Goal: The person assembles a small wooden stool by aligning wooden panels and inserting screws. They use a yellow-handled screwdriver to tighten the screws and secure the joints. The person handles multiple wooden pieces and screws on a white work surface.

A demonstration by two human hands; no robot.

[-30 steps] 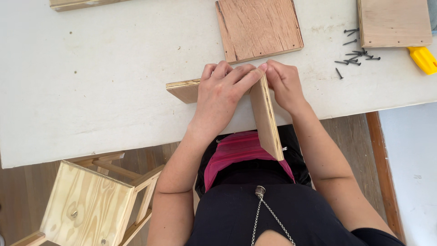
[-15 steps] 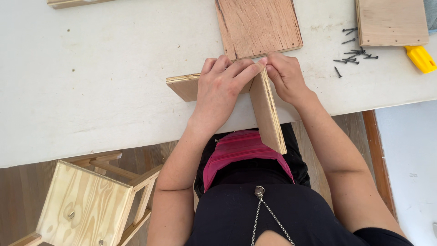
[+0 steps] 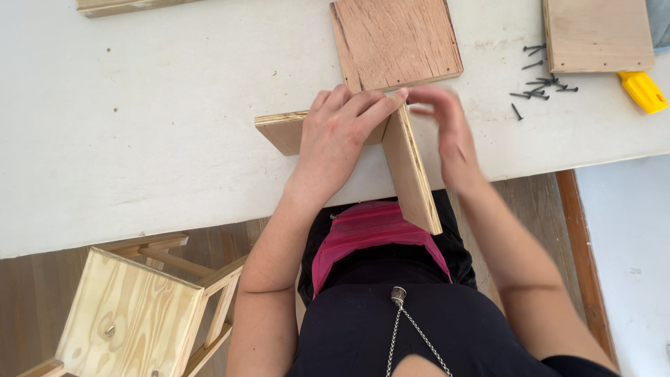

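White desk [image 3: 139, 126] fills the upper view, with wooden floor below its near edge. Left hand [image 3: 342, 136] lies flat, fingers [image 3: 363, 108] together and pressing on a flat plywood strip [image 3: 279, 131] where it meets an upright plywood panel [image 3: 410, 167] that juts off the desk's edge toward the person's lap. Right hand [image 3: 447, 129] is blurred beside that panel, fingers loosely spread, no longer gripping it as half a second ago. Beyond lie a reddish square board [image 3: 394, 42], scattered black screws [image 3: 541, 87], a paler board [image 3: 597, 35] and a yellow tool handle [image 3: 643, 91]. A pine stool [image 3: 132, 314] stands at lower left.
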